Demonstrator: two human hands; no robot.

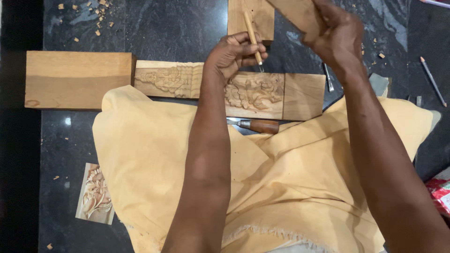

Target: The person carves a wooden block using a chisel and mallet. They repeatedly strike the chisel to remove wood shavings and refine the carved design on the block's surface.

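My left hand (233,55) grips a slim chisel with a pale wooden handle (251,33), its tip resting on the carved wooden panel (262,91). The long panel lies across the dark stone floor with floral relief cut into it. My right hand (338,37) is raised above the panel's right end and holds a flat wooden block (300,14) like a mallet. A yellow cloth (290,187) covers my lap below the panel.
A plain wooden board (77,79) lies at the left, another wooden block (262,18) at the top. A brown-handled chisel (255,125) rests by my lap. A small carved piece (96,194) sits lower left. Pencils (432,80) and wood chips (98,14) lie around.
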